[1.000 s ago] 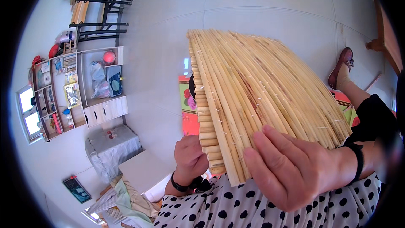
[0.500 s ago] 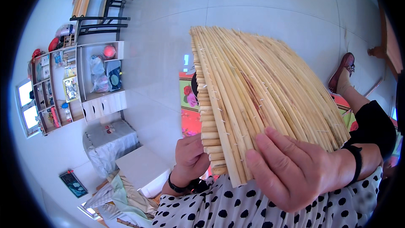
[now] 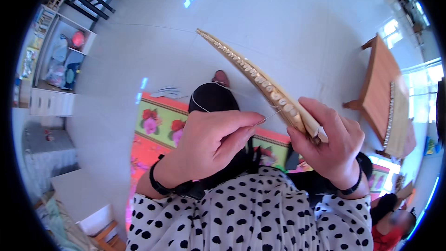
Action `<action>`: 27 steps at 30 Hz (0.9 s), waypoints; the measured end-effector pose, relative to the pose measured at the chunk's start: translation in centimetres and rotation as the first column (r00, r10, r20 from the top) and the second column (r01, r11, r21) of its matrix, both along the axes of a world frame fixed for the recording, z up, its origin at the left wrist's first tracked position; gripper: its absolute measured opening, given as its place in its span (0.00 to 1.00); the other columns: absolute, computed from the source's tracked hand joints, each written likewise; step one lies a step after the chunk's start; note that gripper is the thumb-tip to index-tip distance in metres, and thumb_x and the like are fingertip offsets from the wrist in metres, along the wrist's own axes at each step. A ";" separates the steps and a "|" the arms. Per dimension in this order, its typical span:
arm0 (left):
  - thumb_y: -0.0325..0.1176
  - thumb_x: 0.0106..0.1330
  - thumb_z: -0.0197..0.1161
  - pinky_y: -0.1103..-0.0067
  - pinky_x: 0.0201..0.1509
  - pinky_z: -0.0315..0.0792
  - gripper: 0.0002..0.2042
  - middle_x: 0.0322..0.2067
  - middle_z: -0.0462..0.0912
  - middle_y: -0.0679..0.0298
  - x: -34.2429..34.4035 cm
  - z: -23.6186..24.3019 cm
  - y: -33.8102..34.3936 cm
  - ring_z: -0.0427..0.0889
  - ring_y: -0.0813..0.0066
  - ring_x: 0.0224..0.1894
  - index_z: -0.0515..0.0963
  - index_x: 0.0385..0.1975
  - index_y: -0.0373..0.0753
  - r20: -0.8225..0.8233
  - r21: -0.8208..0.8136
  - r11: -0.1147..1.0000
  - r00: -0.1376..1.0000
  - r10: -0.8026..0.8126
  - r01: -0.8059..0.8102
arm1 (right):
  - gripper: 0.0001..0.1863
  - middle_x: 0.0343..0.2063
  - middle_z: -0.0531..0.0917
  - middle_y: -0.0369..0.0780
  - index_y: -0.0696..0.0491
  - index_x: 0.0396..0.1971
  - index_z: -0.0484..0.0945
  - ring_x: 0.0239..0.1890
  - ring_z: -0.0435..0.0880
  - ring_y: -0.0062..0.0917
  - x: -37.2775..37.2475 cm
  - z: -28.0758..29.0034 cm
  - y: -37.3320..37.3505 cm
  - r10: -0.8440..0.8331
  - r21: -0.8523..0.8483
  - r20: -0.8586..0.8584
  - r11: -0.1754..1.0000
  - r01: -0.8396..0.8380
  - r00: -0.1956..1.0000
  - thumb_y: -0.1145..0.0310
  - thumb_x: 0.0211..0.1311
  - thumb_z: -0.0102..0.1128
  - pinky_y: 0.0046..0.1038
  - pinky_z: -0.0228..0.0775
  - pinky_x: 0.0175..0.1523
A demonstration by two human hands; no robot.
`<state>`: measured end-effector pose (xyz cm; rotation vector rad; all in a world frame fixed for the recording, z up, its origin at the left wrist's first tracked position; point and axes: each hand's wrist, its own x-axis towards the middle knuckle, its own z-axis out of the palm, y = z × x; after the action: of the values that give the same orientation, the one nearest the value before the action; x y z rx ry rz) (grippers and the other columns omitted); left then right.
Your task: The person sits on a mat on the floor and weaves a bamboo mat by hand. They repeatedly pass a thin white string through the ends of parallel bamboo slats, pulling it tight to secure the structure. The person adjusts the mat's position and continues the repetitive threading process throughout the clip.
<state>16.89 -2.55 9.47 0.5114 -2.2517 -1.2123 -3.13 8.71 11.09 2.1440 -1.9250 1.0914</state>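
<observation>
The stitched reed mat [image 3: 260, 81] is seen edge-on, so the cut ends of its stalks form a row slanting from far left to near right. My right hand [image 3: 332, 142] grips its near corner, thumb on one side and fingers on the other. In my left hand [image 3: 209, 142], thumb and forefinger pinch a thin pale thread [image 3: 273, 115] that runs to the mat's edge. A loop of what appears to be the same thread lies over my dark-clothed knee [image 3: 211, 97]. Whether a needle sits in the pinch is too small to tell.
Below my hands lies a red and green floral cloth [image 3: 148, 125]. A wooden bench [image 3: 378, 83] with a woven mat on it stands at the right. Shelving [image 3: 51, 102] lines the left side. Another person in red [image 3: 388, 237] is at the lower right.
The mat has turned from its broad face to edge-on. My right hand has shifted from lying across its surface to gripping the corner. My left hand has come out from behind it, pulling thread.
</observation>
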 end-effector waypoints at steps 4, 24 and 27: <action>0.19 0.62 0.58 0.82 0.25 0.69 0.11 0.23 0.81 0.59 -2.2 -0.8 -1.0 0.78 0.75 0.20 0.80 0.44 0.32 -0.071 0.108 0.992 0.996 -0.062 0.069 | 0.18 0.21 0.82 0.40 0.58 0.41 0.81 0.17 0.81 0.22 -1.0 0.2 -0.4 -0.111 0.004 0.006 0.994 0.111 0.994 0.72 0.49 0.74 0.22 0.71 0.22; 0.21 0.63 0.58 0.79 0.24 0.66 0.14 0.18 0.77 0.56 -3.2 -1.2 -1.7 0.75 0.73 0.18 0.77 0.49 0.33 -0.176 0.305 0.927 0.969 -0.172 0.220 | 0.18 0.26 0.84 0.42 0.60 0.43 0.78 0.23 0.85 0.24 -0.3 0.6 -0.7 -0.215 0.018 -0.026 0.976 0.215 0.976 0.74 0.52 0.72 0.21 0.74 0.28; 0.22 0.63 0.58 0.79 0.23 0.65 0.13 0.19 0.77 0.56 -3.0 -1.1 -1.8 0.74 0.72 0.17 0.78 0.48 0.33 -0.148 0.254 0.942 0.971 -0.185 0.218 | 0.17 0.25 0.84 0.42 0.58 0.41 0.78 0.23 0.85 0.22 -0.4 0.4 -0.7 -0.270 0.018 -0.004 0.963 0.270 0.963 0.73 0.52 0.73 0.21 0.74 0.28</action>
<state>13.89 -4.39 8.42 0.2982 -2.0860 -1.6228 -3.49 8.03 11.48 1.8159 -2.1541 1.0228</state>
